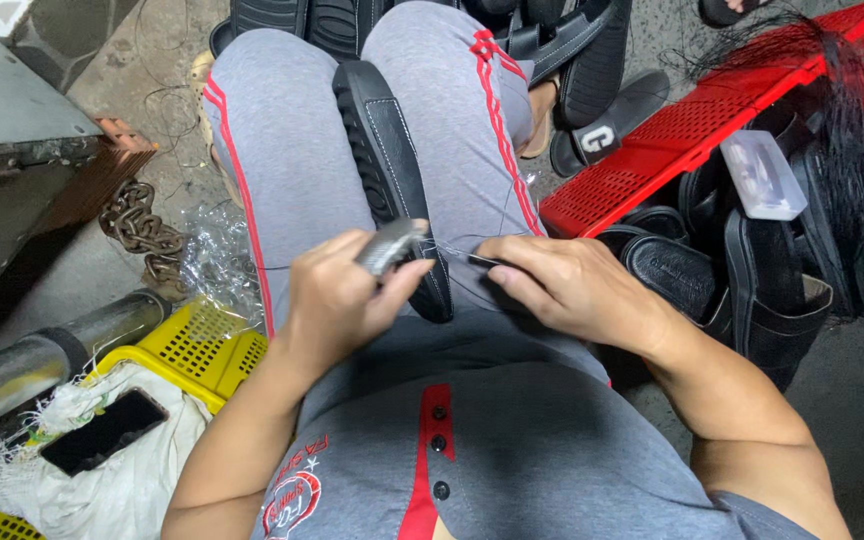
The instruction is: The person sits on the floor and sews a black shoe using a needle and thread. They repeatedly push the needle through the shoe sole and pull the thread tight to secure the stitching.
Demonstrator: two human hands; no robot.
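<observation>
Both hands are working over my lap. My left hand (337, 300) is curling its fingers and thumb around a small grey metal tool (392, 246), gripping it so that its end is sticking up and to the right, just above the near end of the black sandal (387, 180). My right hand (567, 285) is pinching something thin and dark between thumb and fingertips; it looks like the end of a fine thread (457, 250) that is running across to the tool, though it is too thin for me to be sure what the fingers are closing on. The two hands are sitting near each other, with the sandal's near end between them.

I am seeing the black sandal lying lengthwise along the gap between my thighs, on the grey trousers with red side stripes (282, 170), its ribbed sole edge turned toward the left and a line of pale stitching showing along the upper.

To my right, a red plastic crate (652, 150) is leaning over a heap of more black sandals (752, 270), with a small clear plastic box (760, 175) resting on top of them. To my left, a yellow crate (202, 345) is holding a white cloth (132, 470) with a dark phone (102, 432) lying on it. A rusty chain (142, 232) is lying on the floor beside a metal pipe (47, 355).
</observation>
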